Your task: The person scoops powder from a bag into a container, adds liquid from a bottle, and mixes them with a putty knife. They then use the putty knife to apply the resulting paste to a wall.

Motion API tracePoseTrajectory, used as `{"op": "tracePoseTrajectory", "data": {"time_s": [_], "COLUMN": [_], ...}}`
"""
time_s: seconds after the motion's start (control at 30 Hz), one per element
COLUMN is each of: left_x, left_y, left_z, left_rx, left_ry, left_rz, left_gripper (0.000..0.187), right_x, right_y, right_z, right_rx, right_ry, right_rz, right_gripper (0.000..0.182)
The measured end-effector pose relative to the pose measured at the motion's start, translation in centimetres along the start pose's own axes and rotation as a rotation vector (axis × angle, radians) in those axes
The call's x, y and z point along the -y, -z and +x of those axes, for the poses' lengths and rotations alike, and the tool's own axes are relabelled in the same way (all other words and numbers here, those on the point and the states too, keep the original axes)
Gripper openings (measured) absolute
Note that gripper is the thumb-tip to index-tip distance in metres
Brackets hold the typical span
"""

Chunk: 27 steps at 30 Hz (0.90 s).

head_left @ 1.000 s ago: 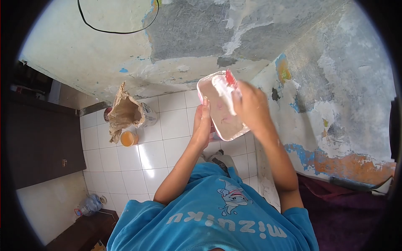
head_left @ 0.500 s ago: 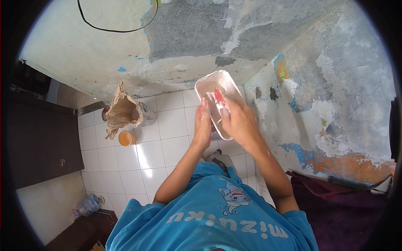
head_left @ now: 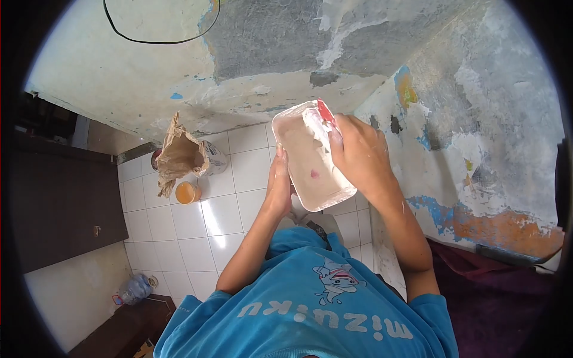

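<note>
My left hand (head_left: 279,186) grips the left side of a white rectangular tub (head_left: 303,156), its thumb at the rim and its other fingers hidden beneath. The tub is tilted so that its inside faces me. Wet white putty (head_left: 315,126) lies along its upper right wall, and a small pinkish spot shows on its floor. In my right hand (head_left: 363,152) is a red putty knife (head_left: 324,111), held against the tub's upper right edge. Most of its blade is hidden by putty and fingers.
An opened paper sack (head_left: 186,156) stands on the tiled floor by the wall, with an orange-filled cup (head_left: 187,193) in front. A large water bottle (head_left: 136,289) lies lower left. Patchy, peeling walls (head_left: 268,48) meet in a corner ahead. Dark cloth (head_left: 471,298) hangs at right.
The putty knife has moved from the middle of the tub up to its upper right edge. The tub has turned, showing more of its inside, with putty now gathered along the right wall.
</note>
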State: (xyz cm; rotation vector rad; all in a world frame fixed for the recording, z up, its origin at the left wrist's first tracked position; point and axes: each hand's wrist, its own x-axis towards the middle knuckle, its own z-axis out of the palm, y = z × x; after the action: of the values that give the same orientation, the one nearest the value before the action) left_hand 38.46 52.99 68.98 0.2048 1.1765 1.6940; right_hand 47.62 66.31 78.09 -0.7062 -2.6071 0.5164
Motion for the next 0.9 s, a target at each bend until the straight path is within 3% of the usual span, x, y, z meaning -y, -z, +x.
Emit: {"op": "tracePoseTrajectory", "data": {"time_s": [0.07,0.2,0.27,0.37,0.47,0.53,0.57,0.6,0.67,0.77,0.87,0.9], "left_x": [0.6,1.5,1.6,1.3,1.5,2.1,2.1,2.1,2.1,2.3,1.5,1.4], "left_y": [0.6,2.1,2.3,1.3,1.1,2.1,2.9,2.8,2.3,1.5,0.9,1.4], "left_z": [0.3,1.0,0.9,0.3,0.8,0.9,1.0,0.9,0.4,0.5,0.5,0.7], "left_rx": [-0.012,-0.057,-0.067,-0.044,-0.015,0.012,-0.012,-0.013,0.036,-0.002,-0.102,-0.026], "left_ry": [-0.024,-0.014,-0.038,0.056,0.018,-0.016,0.095,0.096,-0.072,-0.100,-0.040,-0.065], "left_rz": [0.064,0.149,0.124,0.032,0.014,0.012,0.042,0.044,0.069,0.098,0.017,-0.040], "left_gripper": [0.080,0.083,0.082,0.082,0.082,0.083,0.083,0.083,0.085,0.087,0.089,0.090], "right_x": [0.4,1.0,0.8,0.5,1.0,1.9,1.5,1.1,0.5,1.6,1.7,1.7], "right_y": [-0.2,-1.8,-1.6,-2.0,-2.4,-1.5,-1.1,-1.1,-1.2,-2.6,-2.4,-1.8], "right_z": [0.0,-3.0,-3.3,-2.1,-1.3,-2.6,-2.7,-2.4,-1.5,-0.9,-2.5,-2.4], "right_rx": [0.076,0.195,0.247,0.091,0.178,0.303,0.356,0.356,0.157,0.068,0.170,0.172], "right_ry": [0.079,0.177,0.133,0.099,0.043,0.116,0.098,0.097,0.088,0.057,0.071,0.072], "right_rz": [-0.076,-0.066,-0.028,-0.003,-0.049,-0.016,-0.009,-0.008,0.114,0.086,0.137,0.138], "right_gripper": [0.033,0.019,0.013,0.014,0.018,0.019,0.018,0.018,0.017,0.018,0.019,0.019]}}
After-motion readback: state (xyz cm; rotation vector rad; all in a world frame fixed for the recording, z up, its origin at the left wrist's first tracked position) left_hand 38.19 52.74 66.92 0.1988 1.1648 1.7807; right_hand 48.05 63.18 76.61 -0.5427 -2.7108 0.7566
